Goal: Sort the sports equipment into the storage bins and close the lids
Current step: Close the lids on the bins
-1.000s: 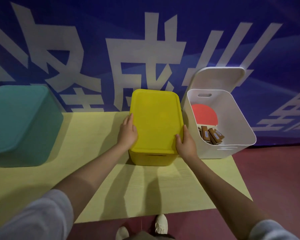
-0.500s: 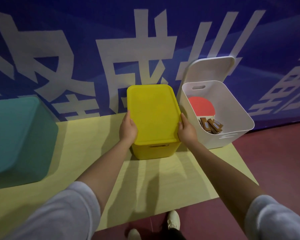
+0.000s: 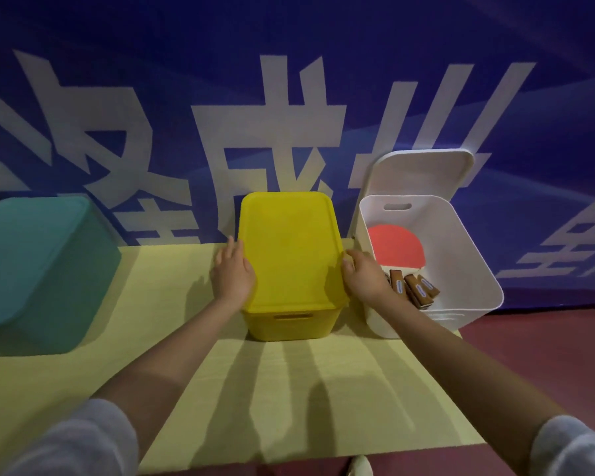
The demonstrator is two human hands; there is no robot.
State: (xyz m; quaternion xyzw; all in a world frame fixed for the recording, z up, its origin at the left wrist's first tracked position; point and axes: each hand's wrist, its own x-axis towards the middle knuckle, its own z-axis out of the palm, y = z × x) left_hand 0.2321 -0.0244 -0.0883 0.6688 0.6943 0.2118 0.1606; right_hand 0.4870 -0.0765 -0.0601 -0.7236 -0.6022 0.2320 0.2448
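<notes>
Hands frame the yellow bin (image 3: 291, 314) mid-table: left hand (image 3: 232, 273) flat with straight fingers against the yellow lid's (image 3: 289, 249) left edge, right hand (image 3: 363, 278) curled over its right edge. Open white bin (image 3: 461, 262) with paddles (image 3: 397, 250) stands just beside; teal bin (image 3: 38, 269) well apart. Since half a second ago, the left fingers have straightened.

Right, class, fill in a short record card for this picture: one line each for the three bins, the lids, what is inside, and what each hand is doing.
teal bin: left on the table, lid on
yellow bin: middle, yellow lid on top
white bin: right, open, its white lid propped against the wall behind
contents: table tennis paddles in the white bin, red face and wooden handles showing
left hand: resting on the yellow lid's left edge
right hand: fingers curled on the yellow lid's right edge
table: pale yellow top
</notes>
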